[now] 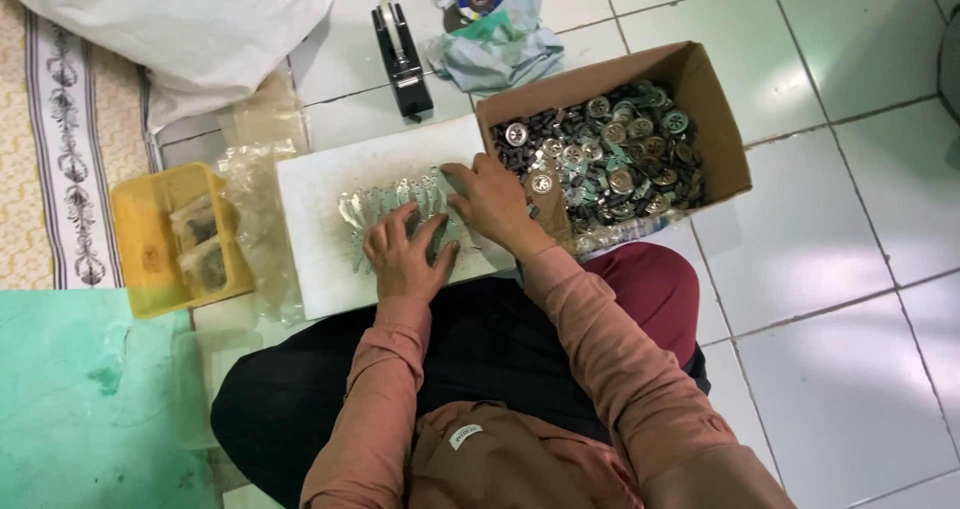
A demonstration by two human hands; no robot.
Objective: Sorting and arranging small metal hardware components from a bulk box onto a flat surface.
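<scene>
My left hand (407, 252) lies flat, fingers spread, on a clear plastic packet (375, 212) that rests on a white board (312, 249) on the floor. My right hand (492, 201) presses the same packet at its right end, beside a cardboard box (710, 109). The box holds several small round metal parts (612, 154) with dark pieces among them. Both arms wear pink sleeves.
A yellow tray (140, 239) with small filled bags sits left of the board, next to loose clear bags (258, 169). A black tape dispenser (402, 54), crumpled cloth (500, 44) and a white sack (190, 24) lie farther off. A green mat (85, 399) is at lower left.
</scene>
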